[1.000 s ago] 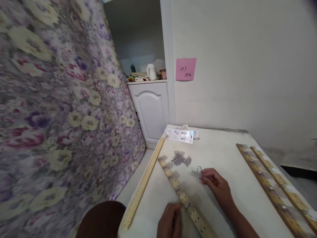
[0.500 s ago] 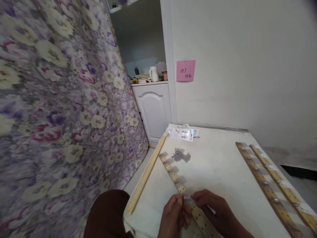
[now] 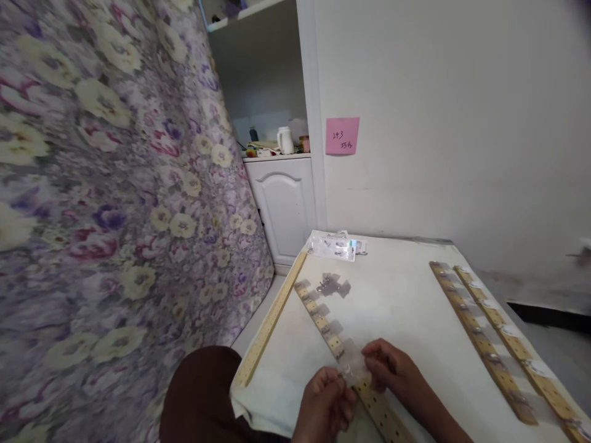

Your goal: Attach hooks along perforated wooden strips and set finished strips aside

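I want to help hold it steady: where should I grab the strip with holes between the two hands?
Try the bare near stretch of the strip, probably from above, pinching its two long edges. It's narrow and lies flat on the table, and that part shows only holes. Farther up, the hooks would likely get in your way.

left hand (image 3: 324, 404): fingertips pinched, other fingers curled | right hand (image 3: 390, 367): just right of that pinch, fingers bent | right forearm (image 3: 436, 407): slanting back behind its fingertips
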{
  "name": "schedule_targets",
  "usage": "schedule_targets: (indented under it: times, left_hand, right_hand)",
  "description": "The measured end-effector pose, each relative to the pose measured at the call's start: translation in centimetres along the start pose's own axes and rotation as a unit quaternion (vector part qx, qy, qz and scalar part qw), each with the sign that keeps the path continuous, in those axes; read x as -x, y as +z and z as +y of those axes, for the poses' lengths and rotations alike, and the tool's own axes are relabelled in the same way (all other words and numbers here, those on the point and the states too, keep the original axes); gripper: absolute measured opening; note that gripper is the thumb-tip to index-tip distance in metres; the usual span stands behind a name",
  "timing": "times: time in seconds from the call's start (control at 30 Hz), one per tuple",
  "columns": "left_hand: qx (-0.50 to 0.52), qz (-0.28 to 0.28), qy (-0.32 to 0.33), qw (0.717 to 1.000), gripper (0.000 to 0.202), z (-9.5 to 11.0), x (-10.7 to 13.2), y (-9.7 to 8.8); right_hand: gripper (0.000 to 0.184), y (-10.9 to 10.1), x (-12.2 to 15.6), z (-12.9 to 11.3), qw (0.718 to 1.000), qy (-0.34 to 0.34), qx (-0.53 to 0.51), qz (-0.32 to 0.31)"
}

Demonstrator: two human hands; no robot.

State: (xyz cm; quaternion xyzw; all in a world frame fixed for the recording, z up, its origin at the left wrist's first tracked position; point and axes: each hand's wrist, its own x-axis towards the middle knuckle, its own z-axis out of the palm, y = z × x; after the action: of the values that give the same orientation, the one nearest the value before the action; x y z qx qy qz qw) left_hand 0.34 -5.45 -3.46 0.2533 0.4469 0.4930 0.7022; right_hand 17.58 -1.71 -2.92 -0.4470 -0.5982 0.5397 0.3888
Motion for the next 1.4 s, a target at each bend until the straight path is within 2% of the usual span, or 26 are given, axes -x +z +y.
schedule_targets:
  times: [0.07,0.17,0.27,0.33,0.4,0.5,0.57,0.63,0.77,1.17,1.4]
  left_hand:
    - [-0.015,-0.005,-0.008,1.000,0.037,-0.9,-0.1,-0.2]
    - [-0.053,-0.016,-0.023,0.998,0.037,-2.2,-0.4,-0.5]
    - [-0.123,-0.025,-0.014,0.992,0.035,-2.7,-0.5,-0.9]
    - [-0.188,-0.027,0.019,0.982,0.031,-2.5,-0.4,-1.2]
    - [-0.265,-0.018,0.081,0.961,0.024,-1.9,-0.1,-1.5]
    - [-0.393,0.008,0.180,0.902,0.015,-0.9,0.4,-1.8]
    - [-0.458,0.027,0.213,0.863,0.012,-0.7,0.3,-2.0]
    - [-0.497,0.038,0.225,0.837,0.009,-0.7,0.0,-2.3]
    - [-0.536,0.037,0.239,0.809,0.003,-1.4,-0.7,-2.7]
    - [-0.586,0.023,0.289,0.757,0.008,-1.8,-0.9,-2.9]
    - [-0.590,0.005,0.295,0.752,0.011,-1.8,-0.8,-3.1]
  right_hand:
    - [0.015,0.2,-0.1,0.7,0.998,0.026,-0.043,-0.035]
    - [0.016,0.5,-0.3,1.7,0.995,0.045,-0.068,-0.053]
    - [0.016,0.3,-0.6,2.7,0.996,0.055,-0.062,-0.037]
    - [0.016,0.0,-0.7,3.3,0.996,0.061,-0.057,-0.017]
    - [0.016,-0.4,-0.8,3.8,0.997,0.067,-0.048,-0.010]
    - [0.018,-0.6,-1.1,4.3,0.996,0.080,-0.032,-0.003]
    - [0.017,-0.5,-1.2,4.5,0.996,0.085,-0.030,0.016]
    - [0.015,-0.3,-1.3,4.6,0.996,0.084,-0.031,0.026]
    - [0.013,-0.1,-1.4,4.6,0.996,0.084,-0.032,0.026]
    - [0.011,-0.8,-1.4,4.5,0.995,0.099,-0.022,0.000]
    - [0.009,-0.7,-1.3,4.4,0.995,0.098,-0.016,0.004]
